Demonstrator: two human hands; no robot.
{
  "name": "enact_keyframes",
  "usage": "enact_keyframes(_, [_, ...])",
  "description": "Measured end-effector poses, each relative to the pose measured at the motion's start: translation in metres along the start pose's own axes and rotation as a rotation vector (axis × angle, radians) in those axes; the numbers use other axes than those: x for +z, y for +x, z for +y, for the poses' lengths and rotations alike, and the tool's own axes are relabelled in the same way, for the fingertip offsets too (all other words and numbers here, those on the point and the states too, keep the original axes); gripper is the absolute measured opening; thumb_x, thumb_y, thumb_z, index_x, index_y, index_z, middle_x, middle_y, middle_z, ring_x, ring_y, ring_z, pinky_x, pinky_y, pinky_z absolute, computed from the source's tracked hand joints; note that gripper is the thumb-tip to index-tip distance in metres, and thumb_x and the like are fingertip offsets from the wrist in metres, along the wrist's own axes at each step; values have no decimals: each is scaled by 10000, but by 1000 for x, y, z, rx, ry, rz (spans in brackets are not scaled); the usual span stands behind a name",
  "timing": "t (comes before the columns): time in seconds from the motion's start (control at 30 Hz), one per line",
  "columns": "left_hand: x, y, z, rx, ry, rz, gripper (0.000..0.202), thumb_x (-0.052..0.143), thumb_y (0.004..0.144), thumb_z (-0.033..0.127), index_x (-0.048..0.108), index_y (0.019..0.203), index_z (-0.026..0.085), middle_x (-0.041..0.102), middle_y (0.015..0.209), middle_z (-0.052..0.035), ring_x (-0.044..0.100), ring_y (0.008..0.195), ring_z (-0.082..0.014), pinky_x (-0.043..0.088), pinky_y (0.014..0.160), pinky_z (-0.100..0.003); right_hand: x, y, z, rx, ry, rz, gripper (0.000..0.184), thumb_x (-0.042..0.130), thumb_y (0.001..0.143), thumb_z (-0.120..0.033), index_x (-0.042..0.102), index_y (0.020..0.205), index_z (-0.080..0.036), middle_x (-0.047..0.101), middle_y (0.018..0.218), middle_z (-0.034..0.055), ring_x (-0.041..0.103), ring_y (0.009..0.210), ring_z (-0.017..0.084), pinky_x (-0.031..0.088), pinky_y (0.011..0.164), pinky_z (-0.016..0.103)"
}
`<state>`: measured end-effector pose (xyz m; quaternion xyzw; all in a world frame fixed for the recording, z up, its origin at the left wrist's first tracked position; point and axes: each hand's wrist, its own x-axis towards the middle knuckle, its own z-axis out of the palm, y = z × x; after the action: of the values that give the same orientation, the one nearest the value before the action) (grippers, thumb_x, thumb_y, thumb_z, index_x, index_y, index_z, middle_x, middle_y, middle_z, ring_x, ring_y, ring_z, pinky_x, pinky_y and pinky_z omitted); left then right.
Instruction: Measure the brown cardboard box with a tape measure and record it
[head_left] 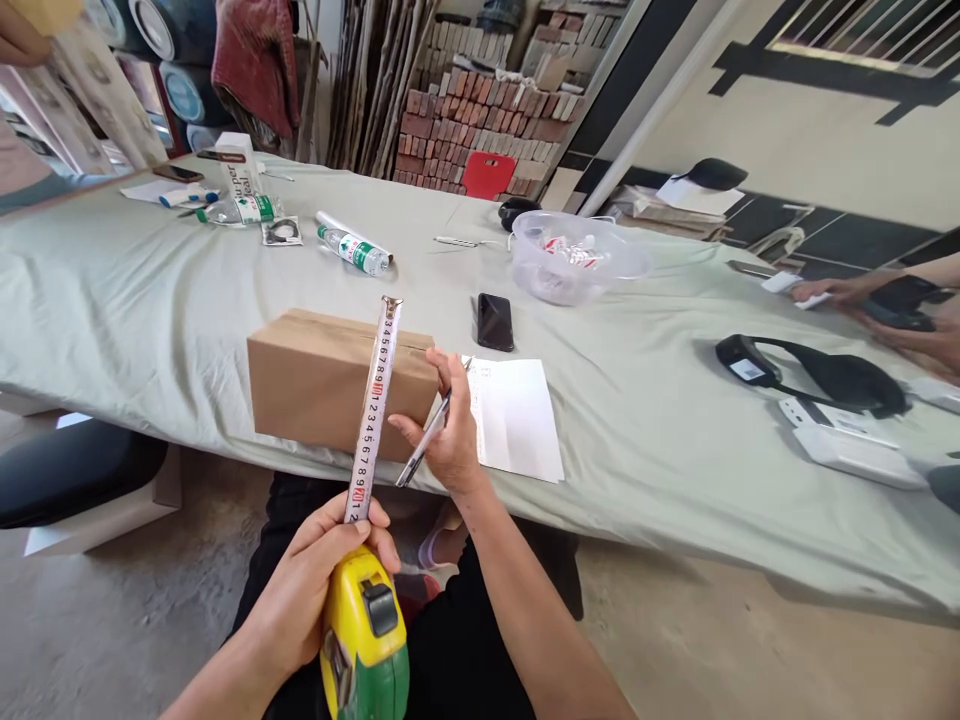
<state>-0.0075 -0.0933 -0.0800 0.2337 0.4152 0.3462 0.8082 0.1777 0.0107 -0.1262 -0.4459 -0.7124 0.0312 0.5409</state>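
My left hand point(322, 565) is closed around a yellow and green tape measure point(367, 635). Its white blade point(370, 430) is drawn out and slants up and away, the metal hook level with the top of a brown cardboard box point(307, 390). The blade passes in front of the box; whether the two touch I cannot tell. At the box's right end is my right hand point(454, 435), with a pen point(431, 430) held across the palm and the fingers partly spread. A white sheet of paper point(523, 420) with some writing lies just right of that hand.
Beyond the box lie a water bottle point(352, 250) and a black phone point(495, 322). A clear plastic basin point(559, 270) holds red and white packets. A black headset point(810, 375) rests at right, near another person's hands point(900, 310). A black stool point(79, 470) stands at left.
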Motion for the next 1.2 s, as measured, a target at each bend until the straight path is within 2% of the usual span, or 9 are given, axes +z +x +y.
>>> enact_keyframes(0.1, [2,-9,-2,-20,8,1,181,661,803,347,621,889,192,665,708,-48,594,576,-162,450,531,-259,2,-15,-1,-133,-58,-2,882,655,871,-319,75,1530,-237,483,1436,168,346,1442,271,373,1154,547])
enact_keyframes(0.2, [3,-14,-6,-50,6,21,184,669,796,346,626,885,192,667,719,-48,588,569,-155,450,525,-255,6,-25,-1,-195,-108,25,861,652,873,-257,94,1528,-251,477,1446,171,338,1446,277,395,1131,578])
enact_keyframes(0.37, [8,-19,-6,-37,-9,88,220,709,753,343,629,883,184,682,744,-61,598,615,-161,477,556,-253,10,-33,-5,-221,-176,67,832,672,860,-253,151,1508,-260,490,1440,172,352,1437,295,433,1097,592])
enact_keyframes(0.63, [16,-28,4,-51,-19,118,253,727,727,320,629,917,184,709,775,-73,605,605,-161,491,533,-246,15,-41,-12,-238,-199,117,761,678,851,-201,236,1468,-269,508,1424,173,354,1433,305,456,1074,581])
enact_keyframes(1.2, [16,-42,-8,-26,56,154,309,739,702,360,617,920,179,723,776,-77,589,585,-136,479,531,-222,20,-50,-15,-257,-231,132,634,627,886,-192,285,1413,-272,518,1402,176,350,1434,306,483,1046,587])
